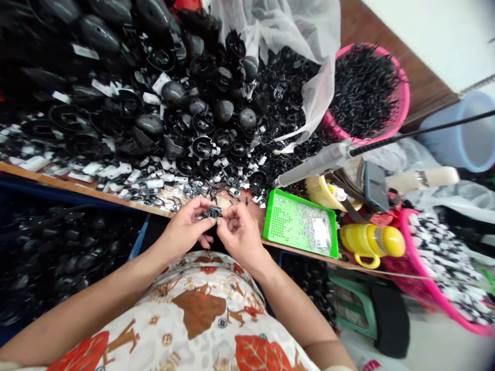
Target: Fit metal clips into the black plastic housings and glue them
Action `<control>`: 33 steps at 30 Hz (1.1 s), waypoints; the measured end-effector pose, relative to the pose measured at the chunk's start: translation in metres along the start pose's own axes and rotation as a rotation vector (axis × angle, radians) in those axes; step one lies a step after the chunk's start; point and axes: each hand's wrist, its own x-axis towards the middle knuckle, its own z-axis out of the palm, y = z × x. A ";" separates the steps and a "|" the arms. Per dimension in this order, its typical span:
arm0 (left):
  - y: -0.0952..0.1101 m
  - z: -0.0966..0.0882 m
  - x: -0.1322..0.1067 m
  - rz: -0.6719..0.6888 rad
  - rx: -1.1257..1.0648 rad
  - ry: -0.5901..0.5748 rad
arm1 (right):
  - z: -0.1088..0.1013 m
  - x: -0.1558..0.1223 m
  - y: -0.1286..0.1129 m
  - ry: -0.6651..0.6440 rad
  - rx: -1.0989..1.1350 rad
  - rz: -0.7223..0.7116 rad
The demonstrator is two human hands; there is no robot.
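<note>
**Small part pinched between both hands at the near bench edge**

The small black plastic part (213, 212) sits directly between the two hands, just above the near edge of the wooden workbench (77, 186) and close to the person's body. The left hand (185, 228) grips it from the left with thumb and fingertips closed on it. The right hand (237, 234) meets it from the right, fingertips curled in and pinching its right end. Both are equally near, touching the part. Its long axis seems to run left to right, from one hand to the other, though it is too small to be sure.

Far beyond the hands lies a big heap of black rounded plastic housings (154, 103) with white tags, and loose small black and white pieces are scattered up to the bench edge just beyond the fingers. Just right of the right hand rests a green perforated plastic tray (279, 222) holding small metal screws. Above the tray a grey power screwdriver (317, 164) hangs tilted, tip pointing left and down toward the hands. Further right are a yellow plastic jug (371, 241) and, far right, a pink plastic basket (402, 98) of thin black pieces. Nothing stands between the hands and the part.
</note>
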 end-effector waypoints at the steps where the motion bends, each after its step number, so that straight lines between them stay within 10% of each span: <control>1: -0.001 0.000 0.000 0.009 0.001 -0.006 | 0.002 -0.004 0.001 -0.013 0.023 0.006; 11: -0.018 -0.015 -0.014 0.087 -0.035 -0.067 | -0.009 -0.025 0.005 -0.226 0.029 -0.068; 15: -0.020 -0.014 -0.016 0.048 0.099 -0.004 | -0.038 0.010 0.015 -0.014 -0.446 0.003; 21: -0.014 -0.003 -0.022 0.017 0.120 -0.097 | -0.038 0.043 0.030 -0.178 -1.009 0.172; 28: -0.008 -0.011 -0.023 -0.026 0.070 -0.099 | -0.041 0.037 0.022 0.090 -0.318 0.117; 33: -0.011 -0.009 -0.020 0.033 0.051 -0.129 | -0.013 0.017 0.004 -0.063 0.257 0.152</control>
